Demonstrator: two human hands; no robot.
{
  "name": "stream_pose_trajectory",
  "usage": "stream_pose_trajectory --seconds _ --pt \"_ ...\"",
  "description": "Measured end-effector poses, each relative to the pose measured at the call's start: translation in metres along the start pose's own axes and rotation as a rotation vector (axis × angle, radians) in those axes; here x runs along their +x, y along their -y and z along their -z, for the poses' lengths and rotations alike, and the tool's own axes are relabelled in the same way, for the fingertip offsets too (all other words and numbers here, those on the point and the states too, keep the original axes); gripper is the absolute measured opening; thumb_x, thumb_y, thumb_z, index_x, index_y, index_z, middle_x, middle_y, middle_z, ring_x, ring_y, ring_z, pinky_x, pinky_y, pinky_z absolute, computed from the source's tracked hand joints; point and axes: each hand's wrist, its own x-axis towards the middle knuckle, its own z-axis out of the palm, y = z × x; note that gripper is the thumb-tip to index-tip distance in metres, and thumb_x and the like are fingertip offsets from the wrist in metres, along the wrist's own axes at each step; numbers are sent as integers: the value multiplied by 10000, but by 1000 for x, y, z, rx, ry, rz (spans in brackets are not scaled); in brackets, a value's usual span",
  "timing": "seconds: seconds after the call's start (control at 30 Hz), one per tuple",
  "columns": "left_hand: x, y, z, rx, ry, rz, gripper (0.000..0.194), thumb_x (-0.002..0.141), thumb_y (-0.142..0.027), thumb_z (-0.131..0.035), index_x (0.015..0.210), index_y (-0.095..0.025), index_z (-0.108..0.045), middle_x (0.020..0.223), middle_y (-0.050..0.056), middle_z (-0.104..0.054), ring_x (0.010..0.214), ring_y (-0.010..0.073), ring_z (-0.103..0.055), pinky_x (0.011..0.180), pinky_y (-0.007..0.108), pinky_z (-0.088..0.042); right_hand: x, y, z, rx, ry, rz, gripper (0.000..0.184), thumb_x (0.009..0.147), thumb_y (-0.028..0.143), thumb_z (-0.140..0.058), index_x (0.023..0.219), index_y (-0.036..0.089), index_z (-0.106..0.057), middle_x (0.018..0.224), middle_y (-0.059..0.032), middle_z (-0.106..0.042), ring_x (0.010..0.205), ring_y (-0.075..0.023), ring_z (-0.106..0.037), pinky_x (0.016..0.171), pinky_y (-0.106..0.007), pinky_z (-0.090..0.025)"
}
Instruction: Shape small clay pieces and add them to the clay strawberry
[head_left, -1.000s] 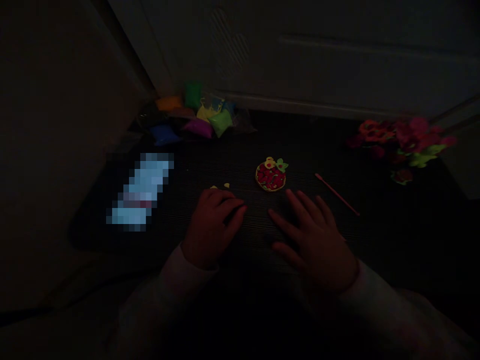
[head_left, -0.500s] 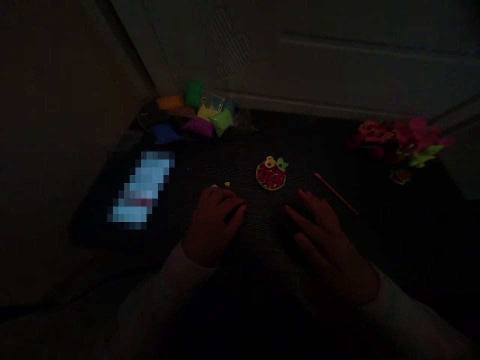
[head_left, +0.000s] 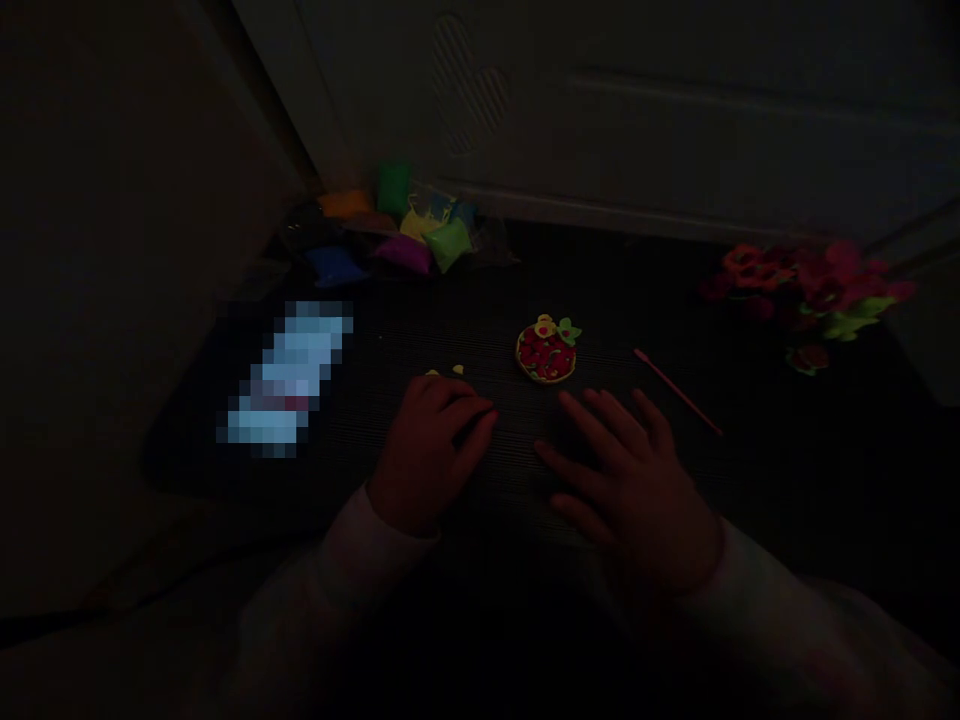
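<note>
Near the middle of the dark table lies a small round clay piece (head_left: 546, 358), red inside a yellow rim, with a yellow flower and a green flower at its top edge. My left hand (head_left: 431, 455) rests to its lower left, closed, thumb and forefinger tips together; whether anything is between them is too dark to make out. Small yellow bits (head_left: 458, 370) lie just beyond its knuckles. My right hand (head_left: 634, 490) is open, palm down and fingers spread, below the clay piece and apart from it. A thin pink stick (head_left: 679, 392) lies beyond that hand, to the right.
Several coloured clay packets (head_left: 405, 253) are heaped at the back left. A lit phone (head_left: 292, 380), blurred out, lies on the left. Pink, red and orange flower shapes (head_left: 825, 280) stand at the back right, with a small red-and-green piece (head_left: 808, 358) before them.
My right hand has shifted left and spread its fingers wider over the table. The left hand keeps its pose. The whole view has moved slightly.
</note>
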Motion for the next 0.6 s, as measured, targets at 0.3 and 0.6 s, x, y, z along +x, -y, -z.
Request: stream_pose_trajectory --seconds 0.3,0.6 --pt "0 0 -1 -2 9 2 139 763 -209 -536 844 -155 -635 837 57 -604 847 181 -497 784 357 -419 -2 -2 -3 25 34 -35 412 767 487 -456 1146 330 -497 1356 -74 -317 1237 -283 -243 981 -537 -139" --pt "-1 2 -1 0 -12 -12 147 759 -198 -542 850 -136 -639 827 63 -605 828 173 -500 778 351 -418 -11 -7 7 313 -88 -60 332 832 271 -399 1152 253 -486 1361 -88 -279 1232 -273 -275 970 -533 -226"
